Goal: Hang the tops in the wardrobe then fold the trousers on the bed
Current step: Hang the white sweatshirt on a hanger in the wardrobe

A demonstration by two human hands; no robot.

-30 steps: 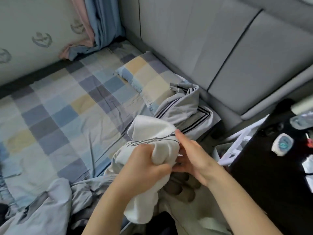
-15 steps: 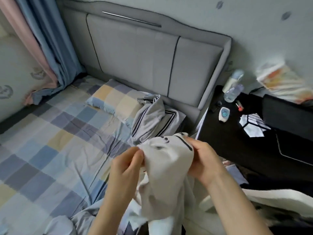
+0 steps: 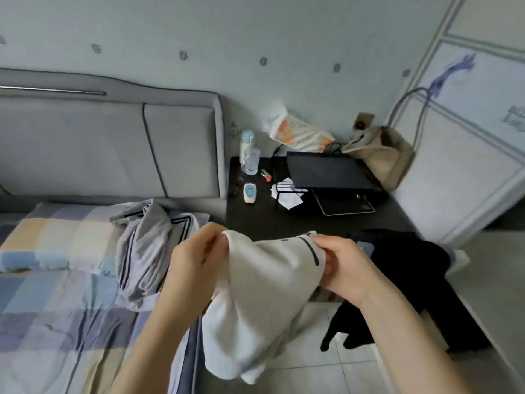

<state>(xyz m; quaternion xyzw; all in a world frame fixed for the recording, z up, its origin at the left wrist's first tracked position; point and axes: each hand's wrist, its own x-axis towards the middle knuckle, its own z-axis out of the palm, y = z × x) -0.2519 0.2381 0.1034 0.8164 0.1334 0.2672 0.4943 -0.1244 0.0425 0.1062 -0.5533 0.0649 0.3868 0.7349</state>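
soft white cotton-like cloth is what the person is holding up in the lower middle of the frame: a white top [image 3: 264, 297] with a thin dark line printed near its upper edge. the left hand [image 3: 196, 257] is pinching one upper corner with fingers curled round the cloth, and the right hand [image 3: 343, 265] is gripping the other upper edge, so the piece is being stretched lightly between them while the rest is sagging down over the floor beside the bed [image 3: 56, 322].

the way it is drooping in loose folds suggests it is light, limp and not slippery, with no stiffness to help it keep shape. it is likely going to slide off a hanger unless taken by the shoulder seams or the neckline, so those are judged the best places to hold; gripping mid-body would only bunch it. whether the hands are now at the shoulders or at a hem cannot be told, since the cloth is gathered.

a grey striped garment [image 3: 147, 245] is lying crumpled on the bed at centre left, near the pillow [image 3: 51, 240]. a black garment [image 3: 403, 268] is draping off the dark surface [image 3: 284, 220] at centre right. the white wardrobe [image 3: 468, 143] is standing at the right edge, well apart from the hands, with a beige bag [image 3: 383, 157] hanging by it.
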